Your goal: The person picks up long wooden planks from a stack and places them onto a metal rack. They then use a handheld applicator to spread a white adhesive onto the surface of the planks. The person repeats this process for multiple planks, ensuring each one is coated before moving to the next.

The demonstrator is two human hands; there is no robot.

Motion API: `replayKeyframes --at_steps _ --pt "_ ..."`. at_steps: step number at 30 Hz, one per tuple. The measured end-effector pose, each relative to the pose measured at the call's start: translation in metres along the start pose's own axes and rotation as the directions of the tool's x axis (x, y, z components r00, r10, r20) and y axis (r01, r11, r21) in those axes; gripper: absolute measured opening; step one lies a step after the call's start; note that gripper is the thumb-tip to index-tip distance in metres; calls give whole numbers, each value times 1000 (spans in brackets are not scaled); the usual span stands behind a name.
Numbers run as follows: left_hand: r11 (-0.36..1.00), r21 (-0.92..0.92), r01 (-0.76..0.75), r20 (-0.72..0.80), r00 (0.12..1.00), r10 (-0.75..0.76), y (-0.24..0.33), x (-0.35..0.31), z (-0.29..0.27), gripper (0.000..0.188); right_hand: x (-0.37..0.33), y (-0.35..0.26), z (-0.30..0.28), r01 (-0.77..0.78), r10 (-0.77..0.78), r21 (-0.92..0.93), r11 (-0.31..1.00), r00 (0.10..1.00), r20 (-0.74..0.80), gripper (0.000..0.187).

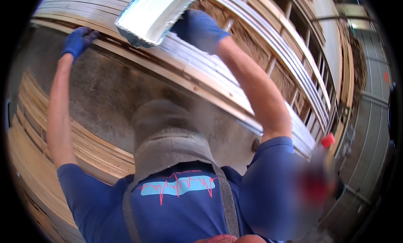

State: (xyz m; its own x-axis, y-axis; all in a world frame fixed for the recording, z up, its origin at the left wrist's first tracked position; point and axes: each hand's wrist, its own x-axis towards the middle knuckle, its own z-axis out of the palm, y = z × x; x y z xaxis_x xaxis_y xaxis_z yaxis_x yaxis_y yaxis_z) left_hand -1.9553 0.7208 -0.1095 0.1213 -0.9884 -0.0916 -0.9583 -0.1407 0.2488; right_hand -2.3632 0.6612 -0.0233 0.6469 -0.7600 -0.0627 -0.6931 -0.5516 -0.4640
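Observation:
My right hand [201, 31], in a blue glove, grips the side of a rectangular open container [149, 18]. White paint coats the container's inside, and its rim is crusted. It is held tilted above a row of long boards [178, 52] with white and pale wet-looking faces; some of my right fingers are hidden behind its wall. My left hand [77, 43], gloved in blue with dark-stained fingers, is at the near edge of the layer, its fingers bent over a wooden board [115, 48].
Beyond the boards stands a rack of stacked long strips [277, 37] with cross-pieces between layers. Bare wooden planks [100, 155] lie at my left side. Grey concrete floor [105, 87] shows between them and the boards. A ribbed metal wall [375, 75] is at the far right.

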Motion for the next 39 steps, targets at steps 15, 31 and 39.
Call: replayKeyframes --at_steps 15,31,39 --pt "884 96 -457 -143 873 466 -47 1 -16 43 -526 93 -80 -755 795 -334 565 606 -26 37" --pt "737 -103 -668 -58 744 666 -59 7 -71 47 -166 -34 -15 -566 566 -43 823 811 147 44" --pt "900 59 -431 -384 823 419 -316 112 -147 48 35 -172 -5 -442 413 100 892 884 218 51"
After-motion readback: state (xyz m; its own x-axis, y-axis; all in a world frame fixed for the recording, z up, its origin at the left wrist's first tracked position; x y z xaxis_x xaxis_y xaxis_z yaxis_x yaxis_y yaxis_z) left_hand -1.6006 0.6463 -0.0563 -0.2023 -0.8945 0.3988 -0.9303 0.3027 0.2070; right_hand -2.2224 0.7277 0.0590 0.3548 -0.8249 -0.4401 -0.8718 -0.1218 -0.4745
